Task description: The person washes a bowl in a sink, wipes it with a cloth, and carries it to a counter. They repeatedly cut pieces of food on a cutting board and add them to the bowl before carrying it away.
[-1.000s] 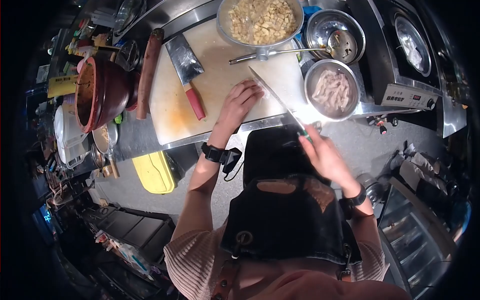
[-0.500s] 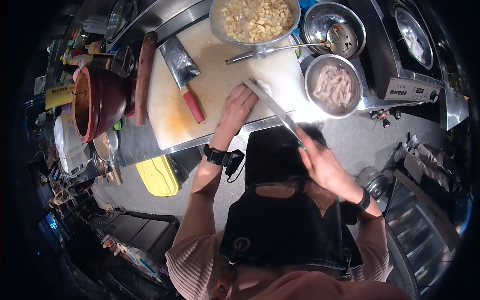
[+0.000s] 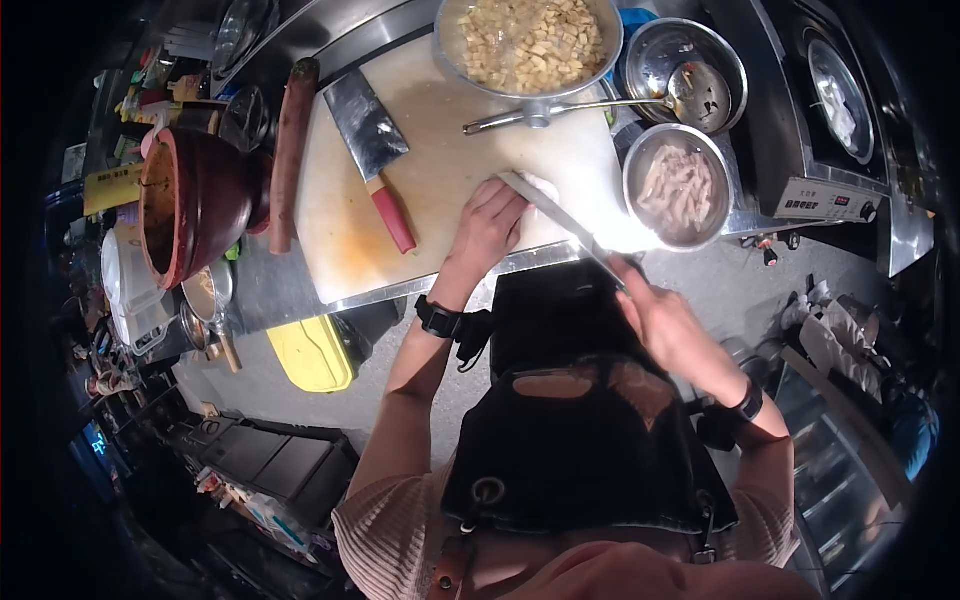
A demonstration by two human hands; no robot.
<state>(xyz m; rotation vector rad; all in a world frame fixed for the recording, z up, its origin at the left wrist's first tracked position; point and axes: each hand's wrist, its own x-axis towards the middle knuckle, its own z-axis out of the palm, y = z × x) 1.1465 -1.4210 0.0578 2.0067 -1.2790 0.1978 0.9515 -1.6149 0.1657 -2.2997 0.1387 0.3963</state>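
Observation:
My left hand (image 3: 487, 229) presses flat on a pale piece of meat (image 3: 540, 186) on the white cutting board (image 3: 440, 150). My right hand (image 3: 665, 322) grips the handle of a long slim knife (image 3: 562, 222). Its blade lies low across the board edge, with the tip at the meat beside my left fingers. A cleaver with a red handle (image 3: 372, 145) rests on the board to the left, untouched.
A pan of diced pale cubes (image 3: 528, 42) sits at the board's far edge. A steel bowl of sliced meat strips (image 3: 678, 187) and a bowl with a ladle (image 3: 685, 65) stand to the right. A brown clay pot (image 3: 185, 195) and rolling pin (image 3: 287, 140) are on the left.
The knife has drawn back toward me along the meat, and my right hand has moved lower and to the right. My left hand stays on the meat.

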